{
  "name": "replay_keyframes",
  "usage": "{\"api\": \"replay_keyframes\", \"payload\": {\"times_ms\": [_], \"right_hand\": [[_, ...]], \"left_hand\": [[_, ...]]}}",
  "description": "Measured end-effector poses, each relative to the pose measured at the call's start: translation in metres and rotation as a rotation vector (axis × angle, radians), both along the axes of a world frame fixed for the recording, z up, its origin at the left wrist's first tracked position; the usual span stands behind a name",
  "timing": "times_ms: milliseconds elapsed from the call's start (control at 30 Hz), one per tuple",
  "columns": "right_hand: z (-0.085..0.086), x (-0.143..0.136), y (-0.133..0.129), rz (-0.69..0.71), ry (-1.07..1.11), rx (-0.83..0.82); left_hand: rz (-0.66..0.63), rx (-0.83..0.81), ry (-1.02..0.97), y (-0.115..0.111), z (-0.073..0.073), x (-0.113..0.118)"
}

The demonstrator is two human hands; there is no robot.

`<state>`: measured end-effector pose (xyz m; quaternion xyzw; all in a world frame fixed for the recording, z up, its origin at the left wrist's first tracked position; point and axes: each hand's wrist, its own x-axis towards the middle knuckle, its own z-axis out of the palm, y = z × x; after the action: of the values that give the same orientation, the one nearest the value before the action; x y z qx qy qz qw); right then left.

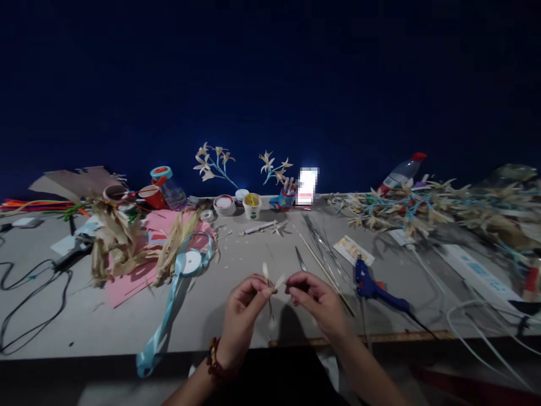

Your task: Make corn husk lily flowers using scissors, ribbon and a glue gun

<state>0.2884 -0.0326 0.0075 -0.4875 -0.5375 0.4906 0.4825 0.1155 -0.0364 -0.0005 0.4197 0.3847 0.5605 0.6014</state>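
Note:
Near the front middle of the table, my left hand (249, 299) pinches a small flower of pale dried husk (266, 272) on a thin stem that hangs below the fingers. One pale petal sticks up and another points right, toward my other hand. My right hand (315, 299) is closed in a pinch just beside that second petal; motion blur hides what lies between its fingertips. Beyond the right hand, a pointed metal blade (300, 258) lies on the table, with a bundle of thin wires (323, 245) to its right.
At right lie a blue glue gun (376, 290), a power strip (475, 273) with cables and a heap of husk flowers (393, 211). Dried husks (116, 242), pink sheets (127, 285) and light blue ribbon (169, 310) cover the left. Small tubs (252, 210) line the back.

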Motion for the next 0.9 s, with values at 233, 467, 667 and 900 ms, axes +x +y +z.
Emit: {"api": "replay_keyframes", "payload": {"times_ms": [233,467,667,900], "right_hand": [[0.003,-0.019,0.007,0.109,0.227,-0.019],[0.0,-0.016,0.014,0.251,0.306,-0.015],[0.003,-0.013,0.02,0.375,0.272,0.054],[0.006,-0.014,0.016,0.14,0.233,0.145]], "left_hand": [[-0.001,0.031,-0.012,-0.003,-0.002,-0.009],[-0.15,-0.171,-0.232,0.002,0.007,-0.009],[-0.259,-0.282,-0.273,0.006,0.014,-0.011],[-0.14,-0.113,-0.095,0.006,0.012,-0.011]]}}
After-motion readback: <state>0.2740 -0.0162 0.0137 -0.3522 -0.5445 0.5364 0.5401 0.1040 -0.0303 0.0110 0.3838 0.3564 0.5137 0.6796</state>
